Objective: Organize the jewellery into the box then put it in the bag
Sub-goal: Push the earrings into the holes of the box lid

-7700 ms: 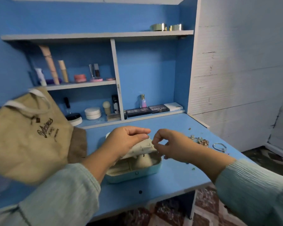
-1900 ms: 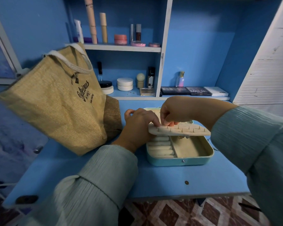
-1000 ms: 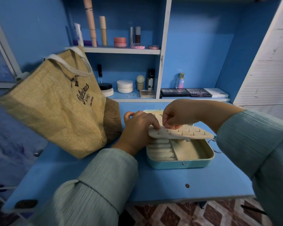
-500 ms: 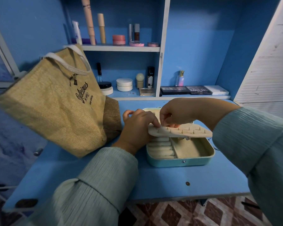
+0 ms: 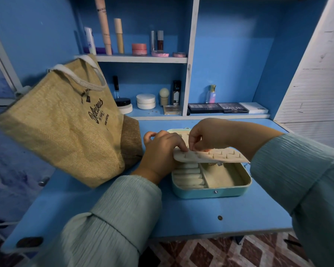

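A pale teal jewellery box (image 5: 210, 192) lies open on the blue table, with cream ring rolls on its left and an open compartment on its right. A cream earring flap (image 5: 218, 158) studded with several small posts is held level above the box. My left hand (image 5: 161, 153) grips the flap's left end. My right hand (image 5: 204, 136) hovers over the flap, its fingertips pinched together at a post near the left end; whatever it pinches is too small to make out. A jute bag (image 5: 66, 124) with white handles stands to the left of the box.
Shelves behind the table hold cosmetics: tubes, jars, a perfume bottle (image 5: 211, 94) and flat palettes (image 5: 218, 107). A white slatted wall is on the right. The table's front edge (image 5: 201, 235) is near, with patterned floor tiles below.
Since 7.7 s ago the view has shifted left and down. Over the last second my hands have stayed on the flap, with my right fingertips shifting slightly along its left end.
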